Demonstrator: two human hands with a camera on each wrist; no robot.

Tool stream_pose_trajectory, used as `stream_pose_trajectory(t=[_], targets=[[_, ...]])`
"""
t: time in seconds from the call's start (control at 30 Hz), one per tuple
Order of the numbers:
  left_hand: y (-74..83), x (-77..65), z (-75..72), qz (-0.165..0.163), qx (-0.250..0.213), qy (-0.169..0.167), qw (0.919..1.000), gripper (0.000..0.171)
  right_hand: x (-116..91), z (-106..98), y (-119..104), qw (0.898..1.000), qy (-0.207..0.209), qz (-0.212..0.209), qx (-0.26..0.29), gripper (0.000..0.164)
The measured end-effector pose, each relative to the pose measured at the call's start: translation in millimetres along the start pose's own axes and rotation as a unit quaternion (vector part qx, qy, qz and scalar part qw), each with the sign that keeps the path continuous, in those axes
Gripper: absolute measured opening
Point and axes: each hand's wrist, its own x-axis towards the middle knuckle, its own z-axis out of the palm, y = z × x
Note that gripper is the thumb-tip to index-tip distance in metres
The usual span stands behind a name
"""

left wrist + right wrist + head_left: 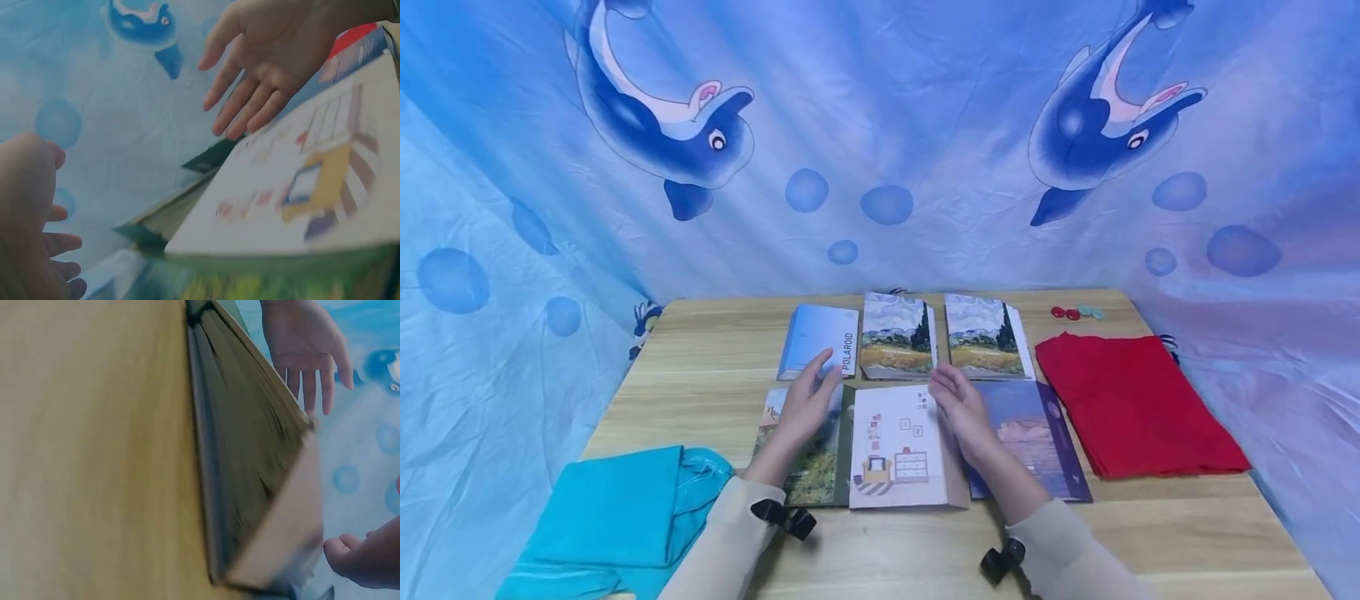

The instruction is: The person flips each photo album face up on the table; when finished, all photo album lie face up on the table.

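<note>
A white book [895, 450] with a drawn armchair and drawers lies in the front row, between a green landscape-covered book [823, 467] and a purple seascape-covered book [1026, 433]. My left hand [808, 400] is held above the green book, its fingertips over the lower part of a blue POLAROID book [820, 337]. By the white book's upper right corner is my right hand [966, 417]; whether it touches the cover I cannot tell. In the left wrist view the right hand [269, 69] shows extended fingers and a bare palm. The left hand [306, 347] looks likewise unfolded in the right wrist view.
Two matching books, a left one [893, 337] and a right one [987, 337], with painted field covers stand in the back row. A red cloth [1142, 404] lies at right, a folded teal cloth [610, 508] at front left. Small red and teal discs [1072, 315] sit at back right.
</note>
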Motion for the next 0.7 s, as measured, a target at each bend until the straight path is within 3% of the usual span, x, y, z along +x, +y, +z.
stream_pose_trajectory(t=[0.2,0.4,0.7], targets=[[-19.8,-20.0,-18.9,-0.003,0.047,0.013,0.9988,0.064,-12.2,19.2,4.9,0.998,-0.002,-0.033,-0.044,0.059],[-40.5,-43.0,-36.5,-0.002,0.067,0.014,0.9977,0.064,-25.3,44.9,9.8,0.997,-0.057,-0.018,-0.039,0.059],[-51.5,-74.8,-47.9,-0.049,0.069,0.005,0.9964,0.070,-44.1,81.5,23.9,0.988,-0.143,-0.006,-0.058,0.065]])
